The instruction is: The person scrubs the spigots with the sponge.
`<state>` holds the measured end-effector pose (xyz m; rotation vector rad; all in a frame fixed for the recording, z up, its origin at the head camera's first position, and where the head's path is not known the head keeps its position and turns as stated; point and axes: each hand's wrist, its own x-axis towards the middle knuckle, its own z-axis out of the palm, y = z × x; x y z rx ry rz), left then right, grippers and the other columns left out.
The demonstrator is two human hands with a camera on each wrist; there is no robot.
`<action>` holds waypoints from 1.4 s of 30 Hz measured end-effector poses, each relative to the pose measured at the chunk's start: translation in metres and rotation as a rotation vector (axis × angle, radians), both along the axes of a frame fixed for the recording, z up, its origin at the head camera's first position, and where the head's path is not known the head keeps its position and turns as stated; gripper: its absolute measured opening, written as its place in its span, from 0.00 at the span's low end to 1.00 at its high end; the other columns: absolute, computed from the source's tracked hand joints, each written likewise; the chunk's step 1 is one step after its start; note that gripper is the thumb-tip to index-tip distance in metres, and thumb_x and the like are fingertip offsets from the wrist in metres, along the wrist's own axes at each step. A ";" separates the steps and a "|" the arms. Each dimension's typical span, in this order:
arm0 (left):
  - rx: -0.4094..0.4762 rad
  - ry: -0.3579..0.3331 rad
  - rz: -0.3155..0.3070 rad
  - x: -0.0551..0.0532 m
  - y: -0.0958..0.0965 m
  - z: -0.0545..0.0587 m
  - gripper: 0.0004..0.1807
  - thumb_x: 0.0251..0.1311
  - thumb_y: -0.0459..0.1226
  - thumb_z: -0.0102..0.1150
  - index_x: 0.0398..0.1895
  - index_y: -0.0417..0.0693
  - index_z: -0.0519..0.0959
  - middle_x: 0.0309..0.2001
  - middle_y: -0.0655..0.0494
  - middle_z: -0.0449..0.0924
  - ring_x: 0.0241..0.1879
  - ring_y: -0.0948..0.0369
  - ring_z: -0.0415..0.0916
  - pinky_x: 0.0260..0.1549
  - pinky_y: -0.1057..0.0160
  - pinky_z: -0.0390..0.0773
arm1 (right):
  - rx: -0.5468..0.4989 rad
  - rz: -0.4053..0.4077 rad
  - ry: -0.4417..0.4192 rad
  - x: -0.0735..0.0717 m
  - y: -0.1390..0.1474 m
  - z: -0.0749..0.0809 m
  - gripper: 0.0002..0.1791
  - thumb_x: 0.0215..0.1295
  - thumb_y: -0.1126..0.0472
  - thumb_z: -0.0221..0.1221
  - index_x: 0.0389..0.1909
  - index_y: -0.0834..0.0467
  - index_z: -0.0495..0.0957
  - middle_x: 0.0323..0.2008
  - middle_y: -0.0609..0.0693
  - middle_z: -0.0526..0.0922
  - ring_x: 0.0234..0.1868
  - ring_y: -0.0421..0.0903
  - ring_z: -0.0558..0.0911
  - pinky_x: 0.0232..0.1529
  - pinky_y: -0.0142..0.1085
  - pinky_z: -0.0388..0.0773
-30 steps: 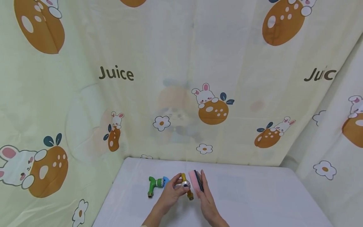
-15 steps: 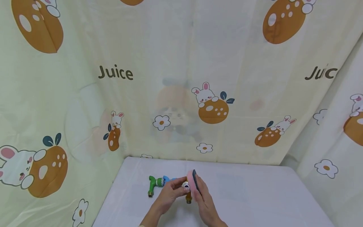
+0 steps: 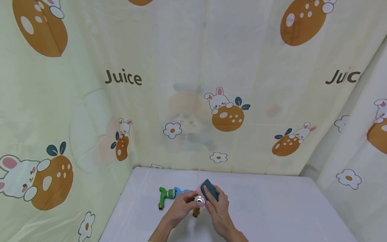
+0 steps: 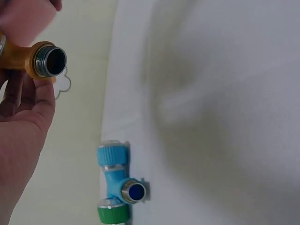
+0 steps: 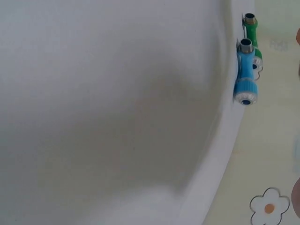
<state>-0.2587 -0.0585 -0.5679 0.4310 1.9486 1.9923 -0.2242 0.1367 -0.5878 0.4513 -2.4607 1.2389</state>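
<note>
Yellow tap (image 3: 196, 211): low ctr of head view, held up off the tabletop (image 3: 272, 208), pinched btwn thumb & fingers of L hand (image 3: 180, 206); silvery round collar faced the cam, threaded end pointed down, below the fingers.
L-hand fingers: narrow, on tap's left side in head view; in L wrist view, upper left, fingertips sat under the body just behind the threaded end.
Sponge (image 3: 210, 191): pink w/ dark blue-green face, tilted, upper right of tap; can't tell if pink side touched it.
R hand (image 3: 221, 212): fingers holding sponge, one laid along dark face, thumb near tap's collar.
Green tap (image 3: 163, 196) & blue tap (image 3: 178, 191): close together on tabletop, left of hands in head view; upper right in R wrist view.
Curtain (image 3: 151, 111): bkgd, w/ bunnies, oranges, "Juice".
</note>
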 end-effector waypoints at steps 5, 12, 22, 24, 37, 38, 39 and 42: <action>-0.014 0.026 -0.014 0.003 0.002 0.003 0.22 0.63 0.42 0.72 0.61 0.52 0.85 0.50 0.56 0.83 0.42 0.60 0.80 0.38 0.67 0.81 | 0.054 -0.023 0.000 -0.005 0.004 -0.001 0.26 0.81 0.55 0.50 0.76 0.35 0.68 0.77 0.61 0.58 0.64 0.52 0.59 0.55 0.51 0.61; -0.007 -0.018 -0.035 0.005 0.001 0.004 0.26 0.63 0.43 0.72 0.65 0.54 0.82 0.57 0.53 0.85 0.47 0.59 0.82 0.43 0.66 0.83 | 0.131 -0.047 0.020 -0.009 0.008 -0.001 0.27 0.81 0.52 0.50 0.77 0.32 0.65 0.78 0.61 0.57 0.68 0.59 0.59 0.56 0.53 0.59; 0.051 -0.022 -0.100 0.013 0.006 0.013 0.36 0.61 0.40 0.74 0.74 0.51 0.73 0.65 0.46 0.80 0.59 0.55 0.82 0.56 0.64 0.83 | -0.032 -0.119 -0.106 -0.017 0.017 -0.006 0.32 0.81 0.49 0.51 0.82 0.40 0.57 0.76 0.65 0.58 0.70 0.64 0.65 0.64 0.60 0.67; 0.059 -0.029 -0.078 0.011 0.007 0.014 0.42 0.60 0.38 0.75 0.77 0.51 0.68 0.65 0.45 0.79 0.60 0.53 0.81 0.57 0.62 0.83 | -0.121 -0.104 -0.158 -0.016 0.017 -0.006 0.35 0.82 0.49 0.50 0.84 0.40 0.51 0.76 0.64 0.57 0.70 0.64 0.67 0.66 0.63 0.70; 0.059 -0.087 0.104 0.004 0.001 0.003 0.49 0.56 0.38 0.77 0.80 0.59 0.62 0.66 0.45 0.69 0.65 0.54 0.76 0.57 0.60 0.83 | -0.107 0.007 0.058 0.009 -0.001 0.004 0.33 0.77 0.65 0.46 0.81 0.43 0.61 0.71 0.51 0.66 0.67 0.40 0.64 0.63 0.43 0.72; 0.067 -0.081 0.110 0.004 0.001 0.003 0.49 0.57 0.38 0.77 0.80 0.59 0.62 0.65 0.46 0.69 0.65 0.54 0.76 0.57 0.61 0.83 | -0.088 0.008 0.092 0.012 -0.003 0.004 0.33 0.76 0.65 0.46 0.80 0.45 0.62 0.71 0.52 0.66 0.66 0.39 0.62 0.61 0.44 0.71; 0.073 -0.072 0.112 0.003 0.000 0.004 0.48 0.57 0.38 0.77 0.80 0.59 0.62 0.64 0.46 0.70 0.65 0.54 0.75 0.58 0.61 0.83 | -0.068 -0.001 0.124 0.014 -0.006 0.002 0.33 0.75 0.66 0.47 0.80 0.46 0.63 0.71 0.53 0.65 0.66 0.40 0.61 0.59 0.45 0.71; 0.081 -0.050 0.108 0.002 -0.001 0.006 0.48 0.56 0.37 0.77 0.80 0.59 0.64 0.62 0.47 0.73 0.63 0.54 0.76 0.57 0.63 0.83 | -0.035 -0.031 0.200 0.017 -0.011 -0.001 0.34 0.72 0.67 0.49 0.79 0.49 0.64 0.70 0.55 0.67 0.64 0.42 0.60 0.53 0.45 0.69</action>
